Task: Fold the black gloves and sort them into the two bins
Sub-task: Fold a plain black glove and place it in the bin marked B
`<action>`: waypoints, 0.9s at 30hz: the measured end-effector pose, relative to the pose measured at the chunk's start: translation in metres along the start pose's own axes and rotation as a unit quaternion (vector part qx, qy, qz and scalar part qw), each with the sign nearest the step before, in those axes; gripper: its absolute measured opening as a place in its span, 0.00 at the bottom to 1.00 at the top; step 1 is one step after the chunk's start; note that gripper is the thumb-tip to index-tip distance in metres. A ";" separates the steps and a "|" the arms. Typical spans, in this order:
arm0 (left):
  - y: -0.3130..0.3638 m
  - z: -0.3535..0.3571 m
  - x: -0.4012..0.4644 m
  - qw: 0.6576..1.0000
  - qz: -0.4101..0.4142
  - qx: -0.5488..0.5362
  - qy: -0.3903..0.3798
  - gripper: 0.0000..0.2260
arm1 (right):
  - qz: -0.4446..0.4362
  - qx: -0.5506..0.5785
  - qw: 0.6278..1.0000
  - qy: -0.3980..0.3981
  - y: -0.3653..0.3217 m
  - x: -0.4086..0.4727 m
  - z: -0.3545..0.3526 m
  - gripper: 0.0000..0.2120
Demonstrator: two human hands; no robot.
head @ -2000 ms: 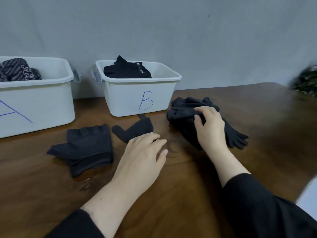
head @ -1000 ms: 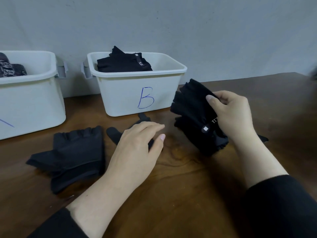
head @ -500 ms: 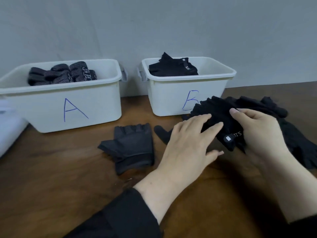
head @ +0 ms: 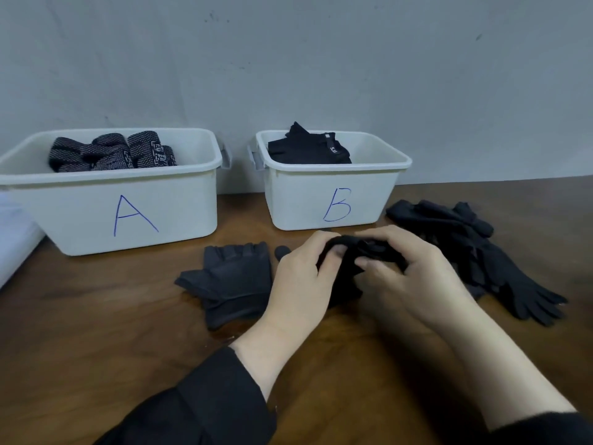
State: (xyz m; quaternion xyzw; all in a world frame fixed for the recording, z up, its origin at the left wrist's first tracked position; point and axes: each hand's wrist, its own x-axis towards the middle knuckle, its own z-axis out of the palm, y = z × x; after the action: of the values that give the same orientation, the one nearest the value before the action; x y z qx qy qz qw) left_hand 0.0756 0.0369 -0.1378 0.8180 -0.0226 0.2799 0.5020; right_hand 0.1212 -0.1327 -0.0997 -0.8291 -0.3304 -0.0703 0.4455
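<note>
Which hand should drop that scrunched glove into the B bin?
Probably the right hand. Both hands grip the black glove, but the B bin stands straight ahead, slightly right, and the left hand sits nearer the fingerless glove.

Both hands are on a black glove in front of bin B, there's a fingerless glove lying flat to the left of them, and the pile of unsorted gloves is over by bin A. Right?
Not quite. The pile of unsorted gloves lies to the right of bin B, not by bin A, as the head view shows. The rest holds: the left hand and right hand grip a black glove, and the fingerless glove lies flat to their left.
</note>
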 end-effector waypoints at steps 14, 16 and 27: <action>-0.003 -0.090 -0.029 0.998 -0.043 0.014 0.053 0.11 | 0.067 0.083 0.994 -0.027 -0.078 0.057 -0.044 0.06; -0.017 -0.118 -0.033 0.995 -0.038 0.072 0.060 0.09 | 0.062 0.094 0.993 -0.037 -0.084 0.066 -0.036 0.06; -0.022 -0.145 -0.061 0.924 0.179 0.327 -0.085 0.14 | 0.043 0.040 0.997 -0.047 -0.092 0.085 -0.001 0.06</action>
State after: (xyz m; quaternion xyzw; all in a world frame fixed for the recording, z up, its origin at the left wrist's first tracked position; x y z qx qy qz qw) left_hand -0.0314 0.1536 -0.1357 0.9398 -0.1187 0.2862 0.1438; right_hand 0.1313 -0.0573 -0.0004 -0.8265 -0.3173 0.0014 0.4649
